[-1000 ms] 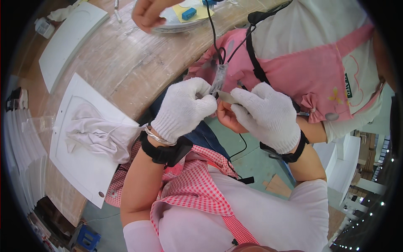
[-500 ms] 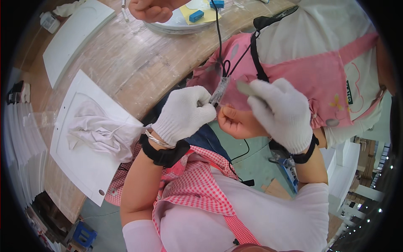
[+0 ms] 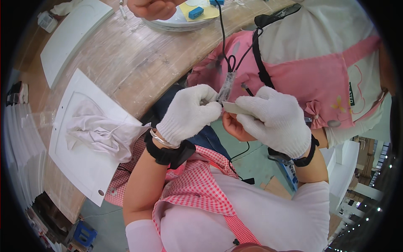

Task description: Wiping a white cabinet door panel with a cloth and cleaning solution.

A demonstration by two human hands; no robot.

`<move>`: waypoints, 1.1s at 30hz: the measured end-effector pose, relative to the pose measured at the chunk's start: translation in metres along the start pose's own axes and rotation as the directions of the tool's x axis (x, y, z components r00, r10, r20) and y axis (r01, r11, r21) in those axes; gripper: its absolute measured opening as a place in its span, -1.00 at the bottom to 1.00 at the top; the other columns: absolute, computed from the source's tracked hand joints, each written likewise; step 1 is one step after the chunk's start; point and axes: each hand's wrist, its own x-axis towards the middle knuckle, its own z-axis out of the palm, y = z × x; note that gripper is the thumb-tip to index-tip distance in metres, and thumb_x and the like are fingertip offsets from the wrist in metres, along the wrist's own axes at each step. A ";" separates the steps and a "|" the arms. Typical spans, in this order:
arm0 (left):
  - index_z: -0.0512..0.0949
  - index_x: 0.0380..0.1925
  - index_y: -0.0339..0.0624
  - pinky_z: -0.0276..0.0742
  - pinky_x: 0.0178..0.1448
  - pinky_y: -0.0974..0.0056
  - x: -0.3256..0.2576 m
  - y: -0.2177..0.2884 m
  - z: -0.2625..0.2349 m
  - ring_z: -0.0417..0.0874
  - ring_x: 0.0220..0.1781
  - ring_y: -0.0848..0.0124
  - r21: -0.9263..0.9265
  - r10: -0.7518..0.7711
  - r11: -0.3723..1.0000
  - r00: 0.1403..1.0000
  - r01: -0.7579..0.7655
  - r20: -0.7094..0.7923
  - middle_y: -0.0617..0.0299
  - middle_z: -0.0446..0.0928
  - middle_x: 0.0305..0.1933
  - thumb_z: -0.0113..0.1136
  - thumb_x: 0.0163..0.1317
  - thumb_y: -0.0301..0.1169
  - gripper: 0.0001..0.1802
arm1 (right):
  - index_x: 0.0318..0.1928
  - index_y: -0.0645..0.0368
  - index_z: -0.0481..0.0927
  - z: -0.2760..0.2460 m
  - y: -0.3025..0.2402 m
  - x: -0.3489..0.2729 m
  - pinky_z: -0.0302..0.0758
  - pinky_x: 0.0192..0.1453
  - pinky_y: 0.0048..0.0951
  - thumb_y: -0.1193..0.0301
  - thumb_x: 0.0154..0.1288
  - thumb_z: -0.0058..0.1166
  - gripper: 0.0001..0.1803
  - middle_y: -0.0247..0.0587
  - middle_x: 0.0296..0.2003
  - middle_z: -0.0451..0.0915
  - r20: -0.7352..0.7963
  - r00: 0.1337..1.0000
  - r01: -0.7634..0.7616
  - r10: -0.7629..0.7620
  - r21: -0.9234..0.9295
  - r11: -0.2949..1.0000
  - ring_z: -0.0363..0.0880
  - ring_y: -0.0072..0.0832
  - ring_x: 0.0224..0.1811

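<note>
My left hand [image 3: 189, 110], in a white knitted glove, is closed with thumb and forefinger pinched at the lower end of a clear-plastic-wrapped bundle [image 3: 226, 88] on a looped black cable [image 3: 231, 63]. In my right hand [image 3: 275, 119], gloved the same way, is a flat pale grey strip [image 3: 236, 108]. Its end points at my left fingertips and lies close to the bundle's lower end; whether they touch I cannot tell. A short black piece with a grey tip [image 3: 246, 87] shows above my right fingers. Just behind the strip is a co-worker's bare hand [image 3: 237, 127], partly hidden.
A co-worker in a pink apron [image 3: 302, 80] stands close at the right. On the wooden table [image 3: 138, 54] lie a white curved panel [image 3: 75, 168] with a crumpled white cloth [image 3: 103, 134], another panel [image 3: 73, 40] and blue blocks [image 3: 196, 12]. Another bare hand [image 3: 153, 8] is at the top.
My right hand has lowered and turned, bringing the pale strip down beside my left fingertips. My left hand and the wrapped bundle have shifted slightly to the right.
</note>
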 end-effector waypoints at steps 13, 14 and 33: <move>0.65 -0.22 -0.35 0.55 -0.25 0.30 0.006 -0.001 0.006 0.63 -0.42 0.47 0.114 -0.003 0.993 0.999 0.008 -0.043 0.16 0.63 -0.45 0.32 0.27 -0.32 -0.73 | -0.19 0.05 0.73 -0.002 0.001 -0.016 0.59 -0.37 -0.23 0.32 0.34 0.24 -0.88 -0.18 -0.46 0.60 -0.147 0.979 -0.130 0.141 0.085 0.988 0.67 -0.20 -0.39; 0.65 -0.22 -0.35 0.55 -0.25 0.30 0.005 0.000 0.008 0.63 -0.42 0.47 0.117 0.000 0.993 0.999 0.005 -0.036 0.16 0.63 -0.45 0.32 0.27 -0.32 -0.73 | -0.19 0.05 0.73 0.000 0.001 -0.019 0.59 -0.37 -0.23 0.32 0.34 0.24 -0.88 -0.18 -0.46 0.60 -0.151 0.977 -0.136 0.148 0.084 0.987 0.67 -0.20 -0.39; 0.70 -0.10 -0.35 0.52 -0.27 0.42 -0.001 0.005 0.030 0.58 -0.36 0.61 -0.119 -0.143 0.980 0.978 0.162 0.154 0.31 0.68 -0.31 0.32 0.39 -0.34 -0.73 | 0.04 0.10 0.69 0.044 -0.045 -0.049 0.65 -0.26 -0.26 0.41 0.43 0.19 -0.78 -0.07 -0.37 0.74 -0.345 0.753 -0.458 0.561 0.338 0.822 0.77 -0.15 -0.35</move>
